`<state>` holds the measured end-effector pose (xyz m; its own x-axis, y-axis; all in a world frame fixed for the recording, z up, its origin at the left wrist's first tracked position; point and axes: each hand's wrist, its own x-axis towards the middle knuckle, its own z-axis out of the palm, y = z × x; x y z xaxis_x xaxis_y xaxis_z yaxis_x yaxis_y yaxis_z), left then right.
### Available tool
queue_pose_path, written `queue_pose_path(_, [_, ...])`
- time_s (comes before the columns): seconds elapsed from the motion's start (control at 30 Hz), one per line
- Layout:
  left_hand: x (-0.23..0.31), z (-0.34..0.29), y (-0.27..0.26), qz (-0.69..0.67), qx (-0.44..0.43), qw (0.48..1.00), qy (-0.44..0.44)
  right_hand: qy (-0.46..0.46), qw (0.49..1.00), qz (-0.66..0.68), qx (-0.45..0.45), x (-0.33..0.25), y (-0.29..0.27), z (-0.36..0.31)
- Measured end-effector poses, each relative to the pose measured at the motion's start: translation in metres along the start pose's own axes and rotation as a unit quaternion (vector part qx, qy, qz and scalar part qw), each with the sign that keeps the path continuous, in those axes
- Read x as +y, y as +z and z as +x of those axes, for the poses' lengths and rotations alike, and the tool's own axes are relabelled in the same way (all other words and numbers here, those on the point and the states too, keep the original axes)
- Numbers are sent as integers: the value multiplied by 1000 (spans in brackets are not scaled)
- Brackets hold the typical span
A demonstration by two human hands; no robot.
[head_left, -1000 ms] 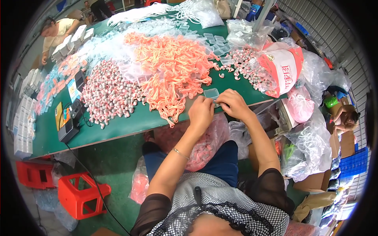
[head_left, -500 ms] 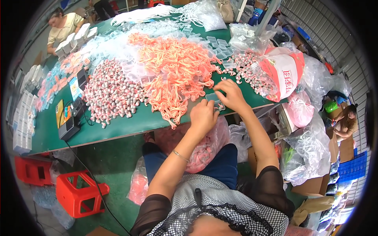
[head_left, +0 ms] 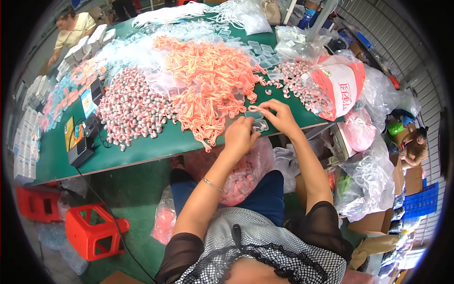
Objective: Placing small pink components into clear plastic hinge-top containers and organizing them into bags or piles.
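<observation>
At the table's near edge my left hand is closed on a small clear plastic case, which is open. A few small pink-and-grey rounded pieces lie in the case. My right hand is beside it, its fingers pinching a looped orange-pink cord over the case's upper part. Just beyond the hands spreads a big heap of looped orange cords. A pile of pink-and-grey pieces lies to its left, and more such pieces spill from a red-and-white bag at the right.
Clear cases and white cords lie at the back of the green table. A black device with a cable stands left. Red stools are below. Another person sits at far left. A filled pink bag is between my knees.
My right hand has come to hold an orange-pink cord at the case. The case, with pieces in it, shows more clearly. The far-left person has leaned down and left.
</observation>
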<state>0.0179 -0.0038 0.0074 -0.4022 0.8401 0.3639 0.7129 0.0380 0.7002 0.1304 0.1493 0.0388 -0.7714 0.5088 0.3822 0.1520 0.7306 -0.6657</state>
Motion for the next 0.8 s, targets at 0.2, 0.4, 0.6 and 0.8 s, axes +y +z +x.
queue_pose_path(0.2, [0, 4, -2, -13, -28, 999, -12, 41, 994, 97, -18, 18, 2, -28])
queue_pose_path(0.4, [-4, 3, -1, -21, -39, 999, -25, -55, 998, 6, -25, 14, 8, -26])
queue_pose_path(0.6, [0, 4, -4, -62, -7, 997, -42, -107, 992, -68, -16, 6, 5, -29])
queue_pose_path(0.8, [-5, 0, 1, -15, -9, 1000, 9, -90, 994, -57, -30, 6, 0, -28])
